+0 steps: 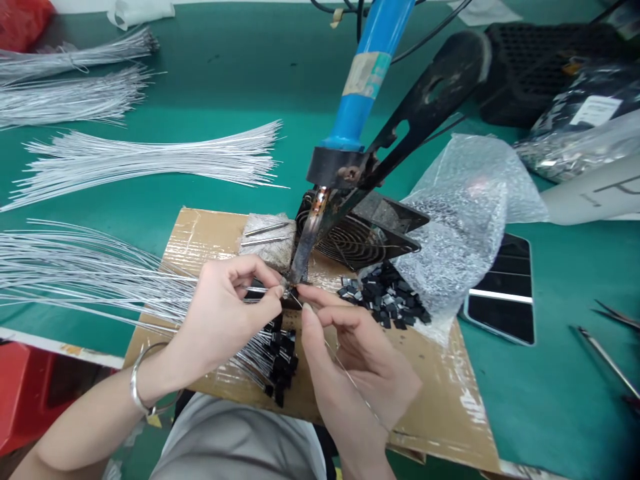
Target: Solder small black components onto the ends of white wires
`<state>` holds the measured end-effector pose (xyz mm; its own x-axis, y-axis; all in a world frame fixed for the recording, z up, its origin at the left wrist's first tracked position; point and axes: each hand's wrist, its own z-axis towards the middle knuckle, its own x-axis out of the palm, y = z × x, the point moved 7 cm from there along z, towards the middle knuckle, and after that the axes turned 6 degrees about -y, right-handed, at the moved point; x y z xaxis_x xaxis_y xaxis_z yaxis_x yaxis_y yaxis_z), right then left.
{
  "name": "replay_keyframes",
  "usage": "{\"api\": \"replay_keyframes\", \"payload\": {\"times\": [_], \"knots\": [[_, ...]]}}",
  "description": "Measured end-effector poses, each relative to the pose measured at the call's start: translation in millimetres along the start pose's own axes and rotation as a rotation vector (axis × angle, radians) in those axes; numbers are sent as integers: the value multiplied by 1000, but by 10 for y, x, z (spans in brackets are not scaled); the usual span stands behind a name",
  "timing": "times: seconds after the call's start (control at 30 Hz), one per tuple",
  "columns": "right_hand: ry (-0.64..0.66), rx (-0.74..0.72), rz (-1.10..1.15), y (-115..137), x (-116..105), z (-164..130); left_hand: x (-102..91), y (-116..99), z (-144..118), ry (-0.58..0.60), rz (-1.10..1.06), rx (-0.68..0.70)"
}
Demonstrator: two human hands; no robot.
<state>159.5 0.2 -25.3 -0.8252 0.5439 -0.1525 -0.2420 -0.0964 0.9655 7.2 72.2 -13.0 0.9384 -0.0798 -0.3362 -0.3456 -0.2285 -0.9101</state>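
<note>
Wire (250, 291) pinched in left hand (227, 307) fingers, tip touching soldering iron (305, 247), right hand (350, 353) adjacent.

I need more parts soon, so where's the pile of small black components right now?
In the head view, the loose black components lie right of centre on the cardboard sheet, spilling from the bubble-wrap bag, beside the right hand.
</note>
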Motion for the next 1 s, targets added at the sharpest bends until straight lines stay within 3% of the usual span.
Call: {"api": "replay_keyframes", "payload": {"times": [1.0], "knots": [[12,9,35,-5,3,-2,-5,-27,17,-8,10,14]]}}
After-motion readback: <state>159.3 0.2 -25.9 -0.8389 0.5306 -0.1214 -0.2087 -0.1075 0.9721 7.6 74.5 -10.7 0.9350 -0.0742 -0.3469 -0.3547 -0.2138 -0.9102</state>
